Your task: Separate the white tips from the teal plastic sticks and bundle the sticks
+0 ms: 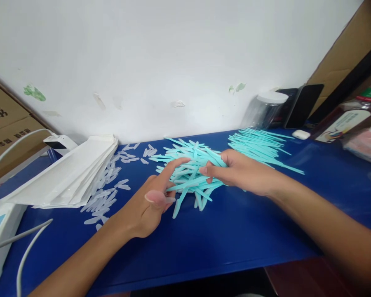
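A loose heap of thin turquoise eyebrow razors lies on the blue table in front of me, pointing in many directions. My left hand is at the heap's left side, its index finger stretched over the razors. Its other fingers curl in, and a small translucent blade cover shows by the thumb. From the right, my right hand reaches into the heap, thumb and fingers closed on a turquoise razor. Its fingertips are partly hidden among the razors. Many translucent covers lie scattered to the left.
A second bunch of razors, more aligned, lies at right. Behind it stand a clear jar and a dark phone. White paper sleeves, a power strip and cables occupy the left. The wall bounds the back.
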The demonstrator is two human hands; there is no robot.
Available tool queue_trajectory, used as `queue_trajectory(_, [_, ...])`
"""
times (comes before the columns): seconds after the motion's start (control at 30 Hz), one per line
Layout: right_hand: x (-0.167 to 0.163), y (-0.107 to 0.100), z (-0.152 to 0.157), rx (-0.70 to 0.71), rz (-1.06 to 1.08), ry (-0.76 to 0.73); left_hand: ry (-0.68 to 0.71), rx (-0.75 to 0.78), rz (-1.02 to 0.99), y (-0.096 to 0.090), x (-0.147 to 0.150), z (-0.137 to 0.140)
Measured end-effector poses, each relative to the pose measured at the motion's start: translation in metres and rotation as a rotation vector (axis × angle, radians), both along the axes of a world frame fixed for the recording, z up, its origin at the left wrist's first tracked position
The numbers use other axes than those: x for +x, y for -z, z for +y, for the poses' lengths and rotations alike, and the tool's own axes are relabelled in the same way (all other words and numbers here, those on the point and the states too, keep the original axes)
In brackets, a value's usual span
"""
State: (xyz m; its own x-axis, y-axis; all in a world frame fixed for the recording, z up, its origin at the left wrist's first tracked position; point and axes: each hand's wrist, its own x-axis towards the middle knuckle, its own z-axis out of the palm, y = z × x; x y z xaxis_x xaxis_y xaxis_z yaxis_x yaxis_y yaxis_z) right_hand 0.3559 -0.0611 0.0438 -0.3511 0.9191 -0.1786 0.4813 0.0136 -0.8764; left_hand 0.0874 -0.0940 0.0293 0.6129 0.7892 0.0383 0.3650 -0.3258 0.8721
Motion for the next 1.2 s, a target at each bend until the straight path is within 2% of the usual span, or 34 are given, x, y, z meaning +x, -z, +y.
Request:
queue_trajectory(0.23, [-0.001,0.001,-0.001,-0.165,0.211,-0.192,0.0,-0.083,0.022,-0.002,-0.001,-0.001])
queue_trajectory(0.37, [0.001,0.001,-0.001,-0.216,0.264,-0.27,-0.036,-0.227,-0.016,0.001,-0.002,0.002])
queue_trajectory(0.5, [0.001,-0.002,0.0,-0.112,0.173,-0.283,-0.03,-0.369,-0.118,0.007,-0.005,0.008])
queue_trajectory(0.7, [-0.004,0.001,-0.001,0.021,0.195,-0.293,0.005,-0.445,-0.177,0.007,-0.004,0.013])
queue_trajectory(0.83, [-0.007,0.004,-0.002,0.066,0.242,-0.312,0.012,-0.503,-0.19,0.005,-0.003,0.013])
queue_trajectory(1.0, [-0.009,0.005,-0.004,0.117,0.222,-0.259,0.049,-0.575,-0.175,0.004,-0.002,0.012])
queue_trajectory(1.2, [-0.012,0.007,-0.004,0.118,0.232,-0.242,0.066,-0.665,-0.129,0.002,0.003,0.009])
